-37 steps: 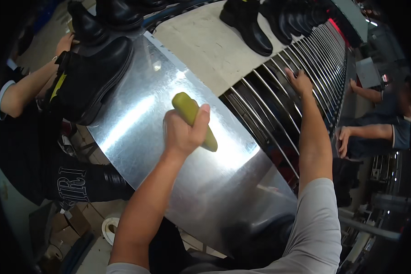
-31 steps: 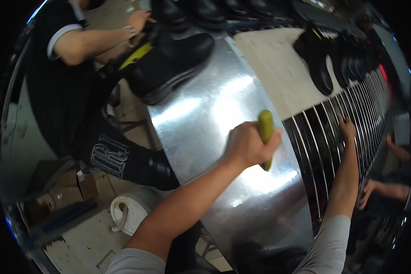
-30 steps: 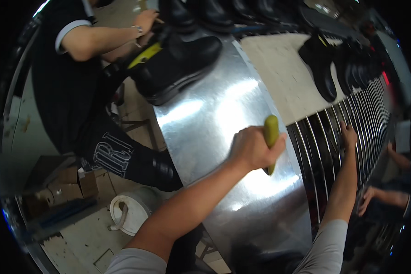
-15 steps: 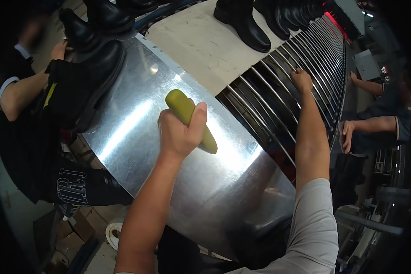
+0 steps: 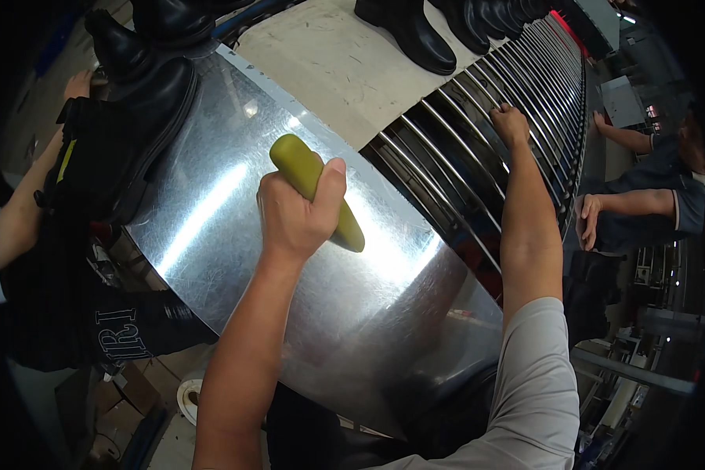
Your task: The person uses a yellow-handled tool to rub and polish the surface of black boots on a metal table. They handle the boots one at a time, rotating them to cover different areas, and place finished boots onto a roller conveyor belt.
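My left hand (image 5: 294, 215) is closed around an olive-green rounded tool handle (image 5: 296, 160), held just above a shiny curved metal sheet (image 5: 211, 227). The handle's lower end (image 5: 348, 233) pokes out past my fingers toward the sheet. My right hand (image 5: 511, 124) is stretched forward and grips one of the thin metal rods (image 5: 454, 149) of a roller rack to the right of the sheet.
Black boots (image 5: 411, 31) stand on a beige conveyor surface (image 5: 329, 55) at the top. At left another person's hand (image 5: 77, 82) holds a large black boot (image 5: 121, 133). Two more people's arms (image 5: 630, 207) show at the right. Cardboard boxes and a tape roll (image 5: 189, 395) lie on the floor.
The view swung left and back; my left hand with the green handle stays over the metal sheet, now slightly higher. My right hand keeps its grip on the rod.
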Motion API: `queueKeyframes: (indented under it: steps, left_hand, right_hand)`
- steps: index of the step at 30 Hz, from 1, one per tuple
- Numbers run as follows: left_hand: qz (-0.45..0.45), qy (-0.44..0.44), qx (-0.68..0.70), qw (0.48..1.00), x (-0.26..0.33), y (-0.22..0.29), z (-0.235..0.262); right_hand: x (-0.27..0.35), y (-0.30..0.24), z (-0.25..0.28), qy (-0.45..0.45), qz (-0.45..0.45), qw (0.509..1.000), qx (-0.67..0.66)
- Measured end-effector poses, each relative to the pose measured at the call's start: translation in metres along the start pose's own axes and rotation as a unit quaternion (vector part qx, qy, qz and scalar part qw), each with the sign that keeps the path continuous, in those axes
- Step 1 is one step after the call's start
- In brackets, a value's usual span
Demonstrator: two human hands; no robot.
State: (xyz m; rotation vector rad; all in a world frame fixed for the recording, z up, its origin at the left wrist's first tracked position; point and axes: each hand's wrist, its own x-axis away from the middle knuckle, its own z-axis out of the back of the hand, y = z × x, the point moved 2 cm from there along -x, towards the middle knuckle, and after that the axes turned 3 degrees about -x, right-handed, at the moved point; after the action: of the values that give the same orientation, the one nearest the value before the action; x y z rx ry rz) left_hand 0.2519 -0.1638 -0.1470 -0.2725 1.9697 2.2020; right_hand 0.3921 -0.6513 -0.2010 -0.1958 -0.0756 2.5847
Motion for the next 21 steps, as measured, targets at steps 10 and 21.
queueKeyframes:
  steps: [10, 21]
  left_hand:
    - [0.031, -0.002, -0.058, 0.998, 0.0, -0.016, 0.01]
    - [-0.006, -0.01, -0.008, 1.0, -0.002, -0.003, 0.001]
  right_hand:
    - [-0.017, 0.016, -0.023, -0.061, 0.039, 0.997, -0.014]
    - [-0.002, 0.006, 0.002, -0.044, -0.008, 0.999, 0.025]
